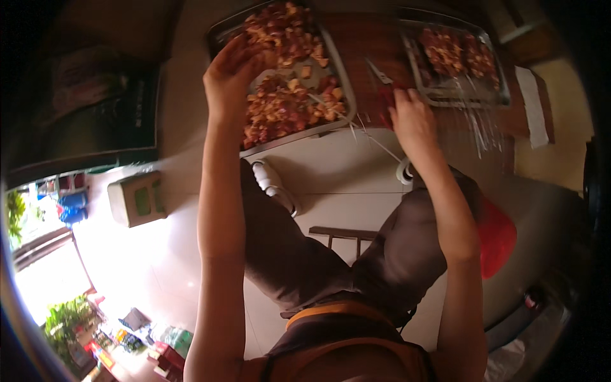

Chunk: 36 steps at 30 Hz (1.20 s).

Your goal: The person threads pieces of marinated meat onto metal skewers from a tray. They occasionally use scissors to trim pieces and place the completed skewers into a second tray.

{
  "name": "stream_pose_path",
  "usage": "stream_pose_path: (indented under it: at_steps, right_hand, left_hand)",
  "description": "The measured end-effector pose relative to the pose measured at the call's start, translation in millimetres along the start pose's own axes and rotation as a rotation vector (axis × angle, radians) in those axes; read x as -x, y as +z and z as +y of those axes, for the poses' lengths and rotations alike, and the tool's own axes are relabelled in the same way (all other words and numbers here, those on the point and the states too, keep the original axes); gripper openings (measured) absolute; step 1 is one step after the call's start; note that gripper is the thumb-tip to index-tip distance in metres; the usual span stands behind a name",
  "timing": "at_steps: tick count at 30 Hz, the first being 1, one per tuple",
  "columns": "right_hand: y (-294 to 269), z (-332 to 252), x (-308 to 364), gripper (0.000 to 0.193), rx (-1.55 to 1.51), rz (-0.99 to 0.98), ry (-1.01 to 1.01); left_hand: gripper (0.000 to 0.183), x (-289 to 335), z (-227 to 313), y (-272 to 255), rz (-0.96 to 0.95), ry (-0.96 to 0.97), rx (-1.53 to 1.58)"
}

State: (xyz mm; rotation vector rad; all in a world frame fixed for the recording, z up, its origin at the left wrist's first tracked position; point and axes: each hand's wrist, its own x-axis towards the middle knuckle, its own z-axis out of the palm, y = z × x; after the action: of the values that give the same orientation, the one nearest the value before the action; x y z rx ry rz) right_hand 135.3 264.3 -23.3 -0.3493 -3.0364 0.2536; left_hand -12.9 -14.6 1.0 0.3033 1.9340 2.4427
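A large metal tray (348,89) holds many small reddish-orange chunks that look like meat (280,105). Over its left side is my left hand (235,63), fingers bent and apart, nothing clear between them; the dim light blurs its fingertips. My right hand (415,121) is at the table between two trays, its fingers curled at the red handles of a pair of scissors (382,75). The scissor blades point away from me. From the large tray, pale string (375,141) runs toward a white roll (404,172) by my right knee.
A smaller metal tray (439,102) with similar chunks stands at the right, clear strands (474,124) hanging off its near edge. Both trays rest on a brown wooden table (366,41). A beige box (135,198) stands on the floor at left, and a red bag-like thing (496,239) is beside my right leg.
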Motion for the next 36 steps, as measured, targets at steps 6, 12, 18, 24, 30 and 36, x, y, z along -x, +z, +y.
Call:
stream_pose_path:
  at_steps: [6,12,18,24,30,36]
  right_hand:
    - [10,8,-16,0.05,-0.029,-0.012,-0.016]
    - [-24,7,-13,0.044,-1.141,-0.098,0.27]
    - [-43,-60,16,0.042,-1.789,-0.891,0.295]
    - [-33,-92,7,0.054,-1.852,-0.946,0.377]
    - [-21,-96,-5,0.051,-1.801,-0.828,0.123]
    - [-24,-110,-3,0.041,-1.616,-0.635,0.152]
  left_hand:
    - [0.05,-4,3,-2,-0.016,-0.043,0.104]
    - [0.049,-5,10,9,0.042,-0.048,0.032]
    - [0.054,-4,2,31,0.003,-0.024,0.037]
    - [0.056,6,5,44,-0.02,0.041,-0.076]
    - [0.057,16,7,49,-0.053,-0.002,-0.11]
    - [0.059,15,7,40,-0.068,-0.034,-0.004]
